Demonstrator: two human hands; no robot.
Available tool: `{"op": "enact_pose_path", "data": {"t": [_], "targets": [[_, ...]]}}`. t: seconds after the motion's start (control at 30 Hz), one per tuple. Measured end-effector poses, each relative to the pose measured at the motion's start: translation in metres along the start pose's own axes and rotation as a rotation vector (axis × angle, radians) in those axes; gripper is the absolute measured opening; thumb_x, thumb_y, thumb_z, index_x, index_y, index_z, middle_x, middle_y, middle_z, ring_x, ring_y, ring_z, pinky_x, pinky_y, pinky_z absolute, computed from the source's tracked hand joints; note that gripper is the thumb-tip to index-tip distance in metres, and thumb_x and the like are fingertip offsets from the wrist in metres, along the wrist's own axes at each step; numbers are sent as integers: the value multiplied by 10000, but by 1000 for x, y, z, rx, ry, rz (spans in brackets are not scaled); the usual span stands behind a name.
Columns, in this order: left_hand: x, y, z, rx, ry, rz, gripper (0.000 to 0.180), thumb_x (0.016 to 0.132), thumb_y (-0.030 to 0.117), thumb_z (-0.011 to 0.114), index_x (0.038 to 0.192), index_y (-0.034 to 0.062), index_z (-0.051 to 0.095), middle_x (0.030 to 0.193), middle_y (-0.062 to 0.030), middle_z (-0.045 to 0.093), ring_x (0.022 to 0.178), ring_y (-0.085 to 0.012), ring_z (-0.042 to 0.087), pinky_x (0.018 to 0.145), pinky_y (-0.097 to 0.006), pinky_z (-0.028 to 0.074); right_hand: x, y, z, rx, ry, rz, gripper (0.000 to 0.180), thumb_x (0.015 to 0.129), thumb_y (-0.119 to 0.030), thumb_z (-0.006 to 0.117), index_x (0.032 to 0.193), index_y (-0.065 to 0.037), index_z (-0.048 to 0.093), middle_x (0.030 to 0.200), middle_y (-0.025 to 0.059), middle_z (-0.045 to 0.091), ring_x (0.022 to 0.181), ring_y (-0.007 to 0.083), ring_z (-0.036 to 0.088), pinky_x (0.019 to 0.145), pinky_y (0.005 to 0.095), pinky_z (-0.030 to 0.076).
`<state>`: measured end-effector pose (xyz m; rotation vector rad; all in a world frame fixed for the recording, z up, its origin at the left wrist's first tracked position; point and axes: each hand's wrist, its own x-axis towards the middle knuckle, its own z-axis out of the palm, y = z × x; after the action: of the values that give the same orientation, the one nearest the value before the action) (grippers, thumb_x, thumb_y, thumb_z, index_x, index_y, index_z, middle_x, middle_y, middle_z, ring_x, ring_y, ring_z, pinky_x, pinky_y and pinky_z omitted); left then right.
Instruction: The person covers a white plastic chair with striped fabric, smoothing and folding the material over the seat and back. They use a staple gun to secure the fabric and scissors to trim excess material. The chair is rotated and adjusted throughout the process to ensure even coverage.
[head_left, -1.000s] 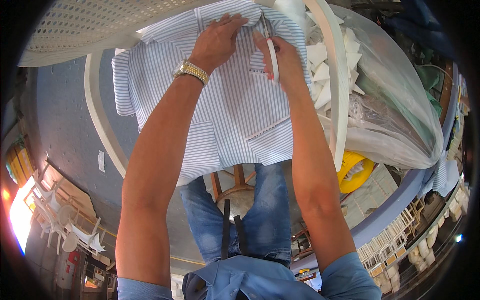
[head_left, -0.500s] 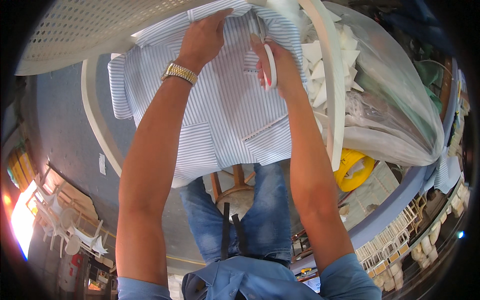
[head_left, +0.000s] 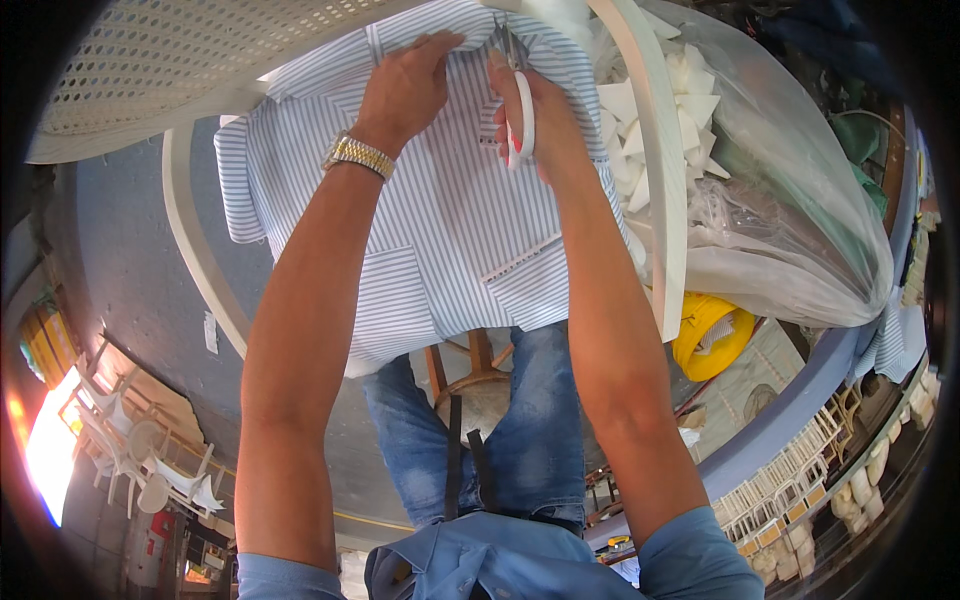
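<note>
Blue-and-white striped fabric point(head_left: 480, 215) is draped over a seat cushion in front of me, with flaps folded at its near edge. My left hand point(head_left: 403, 92), wearing a gold-and-silver watch point(head_left: 360, 154), is closed on the fabric's folded far edge, its fingertips pointing right. In my right hand point(head_left: 545, 118) is a pair of scissors point(head_left: 522, 120) with white handles, red on the inside. The blades point away from me and reach the far fold, right of my left fingers. My grip hides part of the handles.
A pale chair frame point(head_left: 655, 160) curves around the fabric, with a woven cane panel point(head_left: 200, 60) at far left. White angular pieces point(head_left: 635, 110) and clear plastic sheeting point(head_left: 790, 200) lie to the right, near a yellow bucket point(head_left: 735, 345). A wooden stool point(head_left: 470, 400) shows between my legs.
My right hand has shifted slightly left and away from me with the scissors, and their blades show more clearly at the far fold. The left hand stays almost in place on the fabric.
</note>
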<state>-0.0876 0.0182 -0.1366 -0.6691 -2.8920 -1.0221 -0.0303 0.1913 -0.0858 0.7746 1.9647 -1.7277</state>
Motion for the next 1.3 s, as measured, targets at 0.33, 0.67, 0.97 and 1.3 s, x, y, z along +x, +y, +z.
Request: {"op": "enact_pose_path", "data": {"t": [0.33, 0.67, 0.97, 1.3], "targets": [[-2, -3, 5, -4, 4, -2, 339, 988, 24, 537, 1294, 99, 662, 1266, -111, 713, 1059, -346, 712, 911, -427, 584, 4, 1, 8, -2, 53, 3, 673, 937, -654, 635, 973, 17, 664, 635, 50, 531, 468, 141, 524, 419, 310, 451], [-4, -6, 8, 6, 8, -4, 336, 992, 25, 534, 1292, 100, 665, 1264, -122, 711, 1043, -340, 720, 895, -431, 594, 4, 6, 6, 39, 54, -58, 621, 955, -596, 644, 996, 23, 662, 647, 47, 525, 478, 131, 515, 403, 310, 419], [-4, -2, 6, 65, 55, 59, 338, 991, 55, 556, 1306, 111, 666, 1256, -127, 717, 1049, -357, 719, 910, -454, 588, 8, 8, 13, 60, 101, -91, 535, 975, -525, 664, 950, 9, 659, 596, 34, 515, 423, 123, 488, 365, 287, 392], [49, 34, 17, 390, 297, 250, 240, 939, 167, 630, 1163, 121, 705, 1075, -116, 720, 1029, -335, 693, 861, -442, 565, -5, 8, -3, 79, 49, -5, 511, 973, -497, 659, 897, 8, 654, 588, 33, 535, 434, 124, 507, 375, 307, 402]]}}
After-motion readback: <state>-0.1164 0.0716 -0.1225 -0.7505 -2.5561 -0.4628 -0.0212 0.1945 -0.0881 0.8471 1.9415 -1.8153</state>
